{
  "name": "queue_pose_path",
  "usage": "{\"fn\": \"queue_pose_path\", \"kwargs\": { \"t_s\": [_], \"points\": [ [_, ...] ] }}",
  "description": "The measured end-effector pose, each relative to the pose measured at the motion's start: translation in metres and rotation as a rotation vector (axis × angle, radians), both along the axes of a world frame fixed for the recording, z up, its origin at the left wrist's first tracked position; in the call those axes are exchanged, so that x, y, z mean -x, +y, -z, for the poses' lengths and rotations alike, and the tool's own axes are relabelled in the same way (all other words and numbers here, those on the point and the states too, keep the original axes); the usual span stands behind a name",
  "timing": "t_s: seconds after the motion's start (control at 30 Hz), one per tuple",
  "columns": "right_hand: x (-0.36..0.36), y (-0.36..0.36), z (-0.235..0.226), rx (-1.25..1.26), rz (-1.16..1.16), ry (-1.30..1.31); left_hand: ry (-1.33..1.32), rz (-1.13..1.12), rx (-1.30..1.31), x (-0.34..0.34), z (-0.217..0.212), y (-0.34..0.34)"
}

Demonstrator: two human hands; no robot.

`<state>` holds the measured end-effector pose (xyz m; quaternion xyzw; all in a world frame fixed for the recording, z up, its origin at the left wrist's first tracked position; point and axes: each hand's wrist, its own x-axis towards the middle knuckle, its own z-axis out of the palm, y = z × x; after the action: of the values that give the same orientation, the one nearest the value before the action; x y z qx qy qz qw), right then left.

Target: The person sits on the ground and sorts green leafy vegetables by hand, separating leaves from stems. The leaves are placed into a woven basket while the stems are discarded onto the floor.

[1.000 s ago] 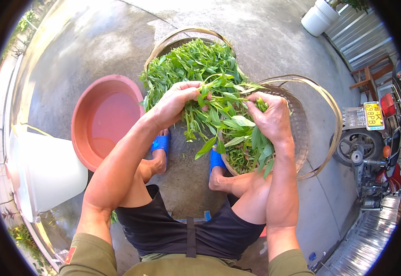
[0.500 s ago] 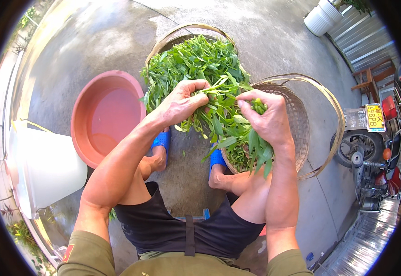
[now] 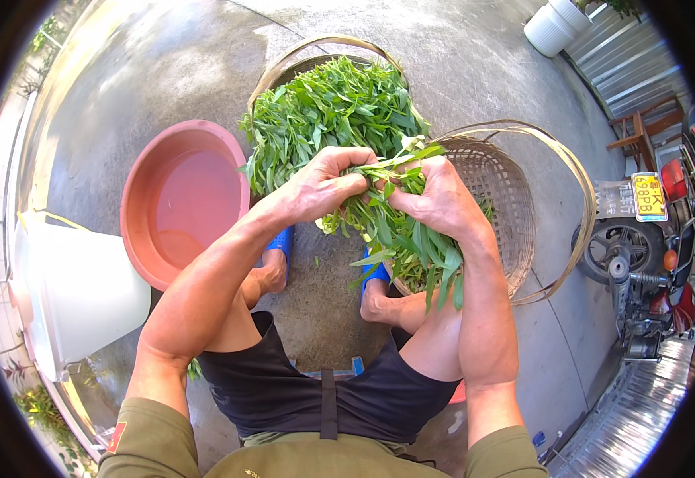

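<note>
At frame centre, the left hand (image 3: 325, 188) and right hand (image 3: 437, 199) close around a bunch of greens (image 3: 399, 231), holding it over the right-hand basket (image 3: 514, 207) so loose leaves fall inside.

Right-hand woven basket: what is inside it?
The woven basket holds a few leafy greens, mostly held by both hands. Its far wall is bare; the near bottom is hidden.

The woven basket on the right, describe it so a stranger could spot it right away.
Start from the squatting person's right hand gripping a bunch of leafy greens. The woven basket sits just beyond it. Unlike the heaped basket ahead, it is nearly empty, its weave showing.
</note>
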<state>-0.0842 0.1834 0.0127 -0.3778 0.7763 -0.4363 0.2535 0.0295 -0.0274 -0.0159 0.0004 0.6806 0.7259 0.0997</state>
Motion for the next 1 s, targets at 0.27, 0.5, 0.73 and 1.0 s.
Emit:
{"fn": "queue_pose_path", "kwargs": {
  "t_s": [0.27, 0.5, 0.73, 1.0],
  "points": [
    [0.002, -0.004, 0.0, 0.253, 0.238, -0.091, 0.037, -0.134, -0.206, 0.013, 0.006, 0.02],
    [0.007, 0.009, -0.011, 0.318, 0.433, -0.285, -0.031, -0.213, -0.327, 0.019, 0.0, 0.022],
    [0.043, 0.04, 0.01, 0.493, 0.772, -0.054, -0.12, -0.185, -0.26, 0.027, 0.008, 0.022],
    [0.061, 0.119, -0.015, 0.879, 0.714, -0.472, -0.286, -0.344, -0.067, 0.036, 0.043, 0.028]
  ]
}}
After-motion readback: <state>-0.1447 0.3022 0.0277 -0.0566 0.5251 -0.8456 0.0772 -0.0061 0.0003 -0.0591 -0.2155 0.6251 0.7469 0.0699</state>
